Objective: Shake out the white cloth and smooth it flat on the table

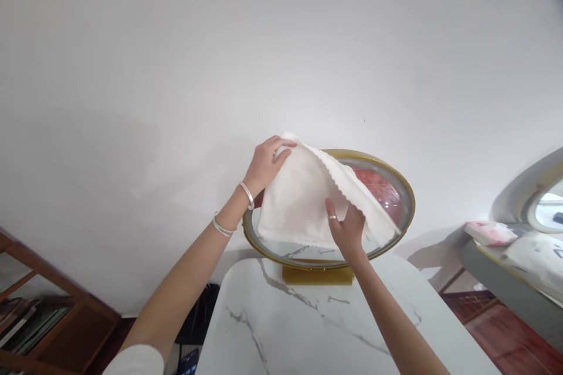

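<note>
My left hand (pixel 266 163) pinched the upper corner of the white cloth (pixel 303 199), fingers curled closed over its edge, and my right hand (pixel 347 227) lay flat and spread against the cloth's lower part, pressing rather than gripping it. Beneath both hands the cloth hung across the round mirror (pixel 396 199) (gold-rimmed, standing on a gold base (pixel 317 274)), covering its left and middle. Below my right wrist the base rested at the far edge of the white marble table (pixel 308 322). Two bracelets (pixel 233 211) ringed my left wrist, just under the pinching hand.
</note>
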A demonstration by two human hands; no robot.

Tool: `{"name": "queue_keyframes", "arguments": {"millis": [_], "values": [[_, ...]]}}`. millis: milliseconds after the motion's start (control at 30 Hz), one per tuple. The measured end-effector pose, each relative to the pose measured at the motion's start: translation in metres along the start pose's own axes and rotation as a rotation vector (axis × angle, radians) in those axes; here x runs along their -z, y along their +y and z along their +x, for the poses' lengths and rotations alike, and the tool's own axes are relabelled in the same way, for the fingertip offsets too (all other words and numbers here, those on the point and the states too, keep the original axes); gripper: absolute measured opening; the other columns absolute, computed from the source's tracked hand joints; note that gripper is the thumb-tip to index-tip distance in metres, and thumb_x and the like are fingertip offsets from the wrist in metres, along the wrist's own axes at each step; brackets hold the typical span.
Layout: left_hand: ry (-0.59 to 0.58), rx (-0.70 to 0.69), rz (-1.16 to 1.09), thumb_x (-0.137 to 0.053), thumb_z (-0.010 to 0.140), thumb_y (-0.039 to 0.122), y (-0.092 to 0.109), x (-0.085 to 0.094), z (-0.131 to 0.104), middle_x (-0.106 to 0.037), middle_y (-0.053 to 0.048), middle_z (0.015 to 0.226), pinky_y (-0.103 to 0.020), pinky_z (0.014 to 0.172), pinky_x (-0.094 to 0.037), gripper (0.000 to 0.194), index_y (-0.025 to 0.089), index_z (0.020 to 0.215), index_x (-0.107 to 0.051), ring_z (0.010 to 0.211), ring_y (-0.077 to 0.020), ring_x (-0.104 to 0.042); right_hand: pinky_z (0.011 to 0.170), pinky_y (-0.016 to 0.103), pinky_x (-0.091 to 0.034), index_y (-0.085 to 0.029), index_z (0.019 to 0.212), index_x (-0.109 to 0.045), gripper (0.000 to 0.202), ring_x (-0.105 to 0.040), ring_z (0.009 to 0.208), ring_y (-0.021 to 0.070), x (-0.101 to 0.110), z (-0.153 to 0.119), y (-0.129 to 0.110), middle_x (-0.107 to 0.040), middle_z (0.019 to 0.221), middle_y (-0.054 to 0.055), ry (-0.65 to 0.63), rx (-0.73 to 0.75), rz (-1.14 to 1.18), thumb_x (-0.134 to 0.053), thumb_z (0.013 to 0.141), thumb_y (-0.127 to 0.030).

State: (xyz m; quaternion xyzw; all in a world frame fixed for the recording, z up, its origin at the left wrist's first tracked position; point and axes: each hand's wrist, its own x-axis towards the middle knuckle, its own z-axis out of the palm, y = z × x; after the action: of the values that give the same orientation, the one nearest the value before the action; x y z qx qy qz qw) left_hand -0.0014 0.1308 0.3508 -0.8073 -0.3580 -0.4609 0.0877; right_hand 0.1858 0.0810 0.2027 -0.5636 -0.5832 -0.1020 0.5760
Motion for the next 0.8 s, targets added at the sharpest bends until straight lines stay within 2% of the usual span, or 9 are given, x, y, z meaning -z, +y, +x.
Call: {"name": "queue_keyframes", "arguments": {"millis": [67,133,200,333,433,567,667,733,800], "values": [[0.015,0.017,0.107,-0.047,0.093,0.018,-0.002,-0.010,0.001,-0.062,-0.008,0.106,-0.036,0.090,-0.047,0.024,0.019,0.099,-0.070,0.098,-0.0193,-0.056,0.100,0.057,-0.034,-0.012,0.122,-0.054,0.055,-0.044,0.120,0.0349,-0.004,0.013,0.004,-0.054,0.119,0.021,0.111,0.042,-0.043,-0.041,0.092,-0.055],[0.073,-0.013,0.209,-0.043,0.093,0.017,0.003,-0.019,-0.003,-0.053,-0.013,0.127,-0.043,0.098,-0.043,0.027,0.017,0.099,-0.070,0.119,-0.0252,-0.047,0.100,0.060,-0.031,-0.013,0.124,-0.053,0.053,-0.032,0.127,0.0368,-0.005,0.019,0.010,-0.041,0.131,0.022,0.194,0.077,-0.093,-0.048,0.090,-0.053],[0.066,-0.076,0.240,-0.043,0.094,0.021,0.010,-0.026,-0.007,-0.049,-0.014,0.133,-0.043,0.102,-0.041,0.028,0.015,0.105,-0.067,0.124,-0.0260,-0.045,0.100,0.060,-0.031,-0.014,0.124,-0.052,0.052,-0.029,0.128,0.0361,-0.006,0.023,0.016,-0.035,0.132,0.021,0.259,0.112,-0.113,-0.054,0.088,-0.052],[-0.053,-0.125,0.240,-0.041,0.097,0.035,0.022,-0.035,-0.012,-0.064,-0.010,0.117,-0.037,0.095,-0.045,0.038,0.016,0.128,-0.052,0.109,-0.0205,-0.059,0.098,0.058,-0.030,-0.020,0.121,-0.054,0.045,-0.040,0.118,0.0320,-0.004,0.040,0.017,-0.040,0.125,0.015,0.414,0.138,-0.131,-0.057,0.087,-0.050],[0.015,-0.114,0.271,-0.039,0.098,0.037,0.024,-0.042,-0.012,-0.060,-0.011,0.125,-0.035,0.092,-0.046,0.041,0.017,0.133,-0.046,0.114,-0.0207,-0.057,0.098,0.055,-0.030,-0.025,0.122,-0.058,0.041,-0.038,0.120,0.0320,-0.004,0.055,0.008,-0.035,0.131,0.013,0.424,0.112,-0.141,-0.055,0.089,-0.048],[0.151,-0.030,0.219,-0.042,0.097,0.040,0.028,-0.050,-0.009,-0.066,-0.004,0.100,-0.026,0.073,-0.046,0.029,0.019,0.114,-0.054,0.088,-0.0148,-0.063,0.096,0.056,-0.030,-0.029,0.132,-0.053,0.044,-0.035,0.122,0.0329,-0.011,0.066,-0.004,-0.032,0.132,0.013,0.440,0.080,-0.168,-0.052,0.091,-0.045],[0.238,0.055,0.187,-0.046,0.095,0.042,0.033,-0.056,-0.005,-0.063,0.001,0.081,-0.024,0.061,-0.042,0.024,0.019,0.094,-0.053,0.069,-0.0119,-0.060,0.094,0.055,-0.033,-0.027,0.126,-0.055,0.036,-0.038,0.118,0.0303,-0.017,0.069,-0.008,-0.039,0.125,0.012,0.465,0.178,-0.118,-0.053,0.091,-0.036],[0.265,0.017,0.169,-0.044,0.097,0.037,0.035,-0.059,-0.003,-0.064,-0.001,0.084,-0.023,0.062,-0.043,0.021,0.019,0.088,-0.053,0.073,-0.0118,-0.061,0.094,0.053,-0.034,-0.026,0.116,-0.059,0.026,-0.041,0.115,0.0279,-0.021,0.071,-0.010,-0.043,0.122,0.010,0.493,0.257,-0.064,-0.051,0.092,-0.027],[0.262,-0.089,0.170,-0.042,0.098,0.030,0.035,-0.061,-0.003,-0.066,-0.004,0.099,-0.025,0.071,-0.045,0.021,0.019,0.087,-0.055,0.087,-0.0133,-0.063,0.094,0.051,-0.035,-0.027,0.106,-0.062,0.024,-0.041,0.116,0.0266,-0.023,0.071,-0.011,-0.045,0.123,0.007,0.502,0.313,-0.041,-0.045,0.092,-0.018]]}}
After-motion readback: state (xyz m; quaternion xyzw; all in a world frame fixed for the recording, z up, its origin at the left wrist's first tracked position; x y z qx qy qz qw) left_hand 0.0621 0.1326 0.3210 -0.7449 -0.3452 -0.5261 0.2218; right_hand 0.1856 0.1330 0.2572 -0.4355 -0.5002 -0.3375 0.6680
